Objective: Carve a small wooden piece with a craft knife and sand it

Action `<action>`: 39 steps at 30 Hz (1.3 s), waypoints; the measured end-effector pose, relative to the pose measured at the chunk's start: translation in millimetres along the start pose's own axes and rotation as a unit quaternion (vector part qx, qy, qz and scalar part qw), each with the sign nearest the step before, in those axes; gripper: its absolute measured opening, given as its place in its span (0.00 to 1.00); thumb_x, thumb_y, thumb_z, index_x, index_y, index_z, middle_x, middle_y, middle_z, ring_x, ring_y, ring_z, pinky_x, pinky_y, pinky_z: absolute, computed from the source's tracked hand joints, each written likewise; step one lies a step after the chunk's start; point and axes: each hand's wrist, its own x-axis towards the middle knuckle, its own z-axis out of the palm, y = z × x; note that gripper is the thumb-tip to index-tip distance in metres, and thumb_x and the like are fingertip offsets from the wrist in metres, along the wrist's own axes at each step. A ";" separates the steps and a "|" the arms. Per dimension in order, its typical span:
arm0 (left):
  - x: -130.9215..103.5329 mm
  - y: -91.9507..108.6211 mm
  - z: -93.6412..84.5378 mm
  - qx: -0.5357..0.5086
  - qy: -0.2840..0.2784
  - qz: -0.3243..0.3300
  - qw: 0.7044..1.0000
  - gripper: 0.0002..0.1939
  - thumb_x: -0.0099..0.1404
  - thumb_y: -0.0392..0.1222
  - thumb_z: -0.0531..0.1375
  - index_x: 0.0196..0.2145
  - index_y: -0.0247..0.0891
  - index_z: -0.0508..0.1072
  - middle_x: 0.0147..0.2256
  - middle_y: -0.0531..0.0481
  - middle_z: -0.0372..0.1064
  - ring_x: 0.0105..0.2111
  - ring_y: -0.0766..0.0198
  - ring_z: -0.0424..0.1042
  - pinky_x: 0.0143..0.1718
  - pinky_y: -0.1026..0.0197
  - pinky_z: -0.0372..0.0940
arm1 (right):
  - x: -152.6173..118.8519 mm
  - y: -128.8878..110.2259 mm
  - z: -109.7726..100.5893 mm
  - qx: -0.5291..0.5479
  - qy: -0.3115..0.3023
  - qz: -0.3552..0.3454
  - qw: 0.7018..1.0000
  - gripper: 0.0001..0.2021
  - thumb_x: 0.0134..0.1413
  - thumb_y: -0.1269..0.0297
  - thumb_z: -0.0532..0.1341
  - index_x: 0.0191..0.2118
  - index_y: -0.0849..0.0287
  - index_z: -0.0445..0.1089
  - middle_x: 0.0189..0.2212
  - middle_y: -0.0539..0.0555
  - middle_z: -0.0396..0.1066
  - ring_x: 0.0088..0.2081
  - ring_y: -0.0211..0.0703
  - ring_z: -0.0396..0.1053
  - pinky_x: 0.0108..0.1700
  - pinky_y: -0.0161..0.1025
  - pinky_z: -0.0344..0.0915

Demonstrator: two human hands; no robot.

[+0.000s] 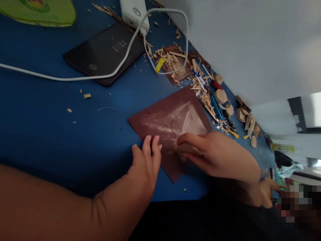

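A reddish-brown sheet of sandpaper (160,115) lies on the blue table, streaked with pale wood dust. My left hand (146,160) rests its outstretched fingertips on the sheet's near left edge. Over the near right part of the sheet, my right hand (213,150) pinches a small piece of wood (187,149) against the gritty surface. Fingers cover most of that piece and motion blurs it, so its shape is unclear.
A phone (100,50), a white power bank (135,15) and its white cable (70,79) lie beyond the sheet. Wood shavings (173,62), pens (215,102) and wood pieces (221,96) line the wall side. Another person's hand (268,190) shows at right.
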 end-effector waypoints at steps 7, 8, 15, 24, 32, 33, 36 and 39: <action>-2.9 7.1 12.2 -0.030 0.031 -0.015 0.999 0.25 0.63 0.32 0.65 0.58 0.26 0.81 0.66 0.24 0.71 0.65 0.25 0.72 0.54 0.37 0.76 | 57.2 12.5 33.3 0.043 0.297 0.001 0.954 0.15 0.74 0.57 0.61 0.61 0.52 0.65 0.56 0.56 0.78 0.51 0.50 0.79 0.47 0.42 0.71; -3.6 7.6 13.5 -0.039 0.036 -0.018 0.998 0.25 0.63 0.32 0.65 0.58 0.25 0.81 0.66 0.23 0.70 0.65 0.24 0.71 0.54 0.37 0.76 | 57.6 12.2 32.1 0.036 0.277 0.004 0.960 0.14 0.74 0.57 0.60 0.60 0.52 0.65 0.54 0.56 0.79 0.49 0.50 0.80 0.45 0.42 0.70; -5.4 11.1 15.6 -0.046 0.011 -0.020 0.999 0.26 0.65 0.33 0.64 0.61 0.30 0.80 0.69 0.26 0.67 0.70 0.25 0.66 0.58 0.36 0.75 | 6.2 4.0 -2.9 0.005 -0.013 -0.024 1.000 0.11 0.73 0.64 0.60 0.57 0.53 0.67 0.35 0.51 0.80 0.34 0.46 0.77 0.36 0.39 0.63; -3.6 -0.5 8.3 -0.020 0.021 0.024 0.999 0.26 0.65 0.32 0.64 0.60 0.21 0.78 0.66 0.20 0.70 0.65 0.23 0.72 0.56 0.35 0.75 | 46.7 13.5 22.0 0.018 0.240 0.000 0.971 0.13 0.76 0.57 0.58 0.59 0.52 0.65 0.51 0.55 0.80 0.43 0.48 0.80 0.41 0.40 0.67; 0.4 -9.2 -0.9 0.013 0.007 0.060 0.998 0.26 0.68 0.35 0.63 0.62 0.22 0.77 0.65 0.20 0.71 0.62 0.25 0.75 0.55 0.37 0.74 | 7.4 12.3 -1.3 0.025 -0.031 -0.032 0.999 0.09 0.73 0.64 0.60 0.55 0.53 0.68 0.36 0.51 0.81 0.36 0.46 0.78 0.37 0.39 0.63; 0.7 -9.5 -0.9 0.012 0.008 0.060 0.998 0.26 0.68 0.35 0.64 0.61 0.21 0.77 0.64 0.20 0.71 0.62 0.25 0.75 0.55 0.37 0.74 | 8.9 13.9 -0.8 0.033 -0.025 -0.038 0.998 0.08 0.74 0.64 0.60 0.55 0.53 0.68 0.36 0.51 0.81 0.37 0.46 0.78 0.38 0.39 0.64; 0.8 -10.2 0.1 0.019 0.000 0.065 0.998 0.26 0.67 0.34 0.64 0.62 0.22 0.77 0.65 0.21 0.71 0.63 0.25 0.74 0.57 0.37 0.74 | 17.7 18.1 3.7 0.055 0.014 -0.064 0.996 0.08 0.74 0.65 0.60 0.55 0.53 0.69 0.36 0.50 0.82 0.37 0.45 0.78 0.39 0.39 0.64; -0.7 -9.6 2.8 0.017 -0.004 0.074 0.997 0.25 0.69 0.33 0.62 0.61 0.22 0.78 0.65 0.22 0.71 0.63 0.25 0.74 0.58 0.35 0.74 | 24.6 19.0 9.7 0.067 0.055 -0.068 0.994 0.09 0.73 0.66 0.60 0.56 0.53 0.68 0.39 0.50 0.83 0.38 0.44 0.79 0.39 0.39 0.64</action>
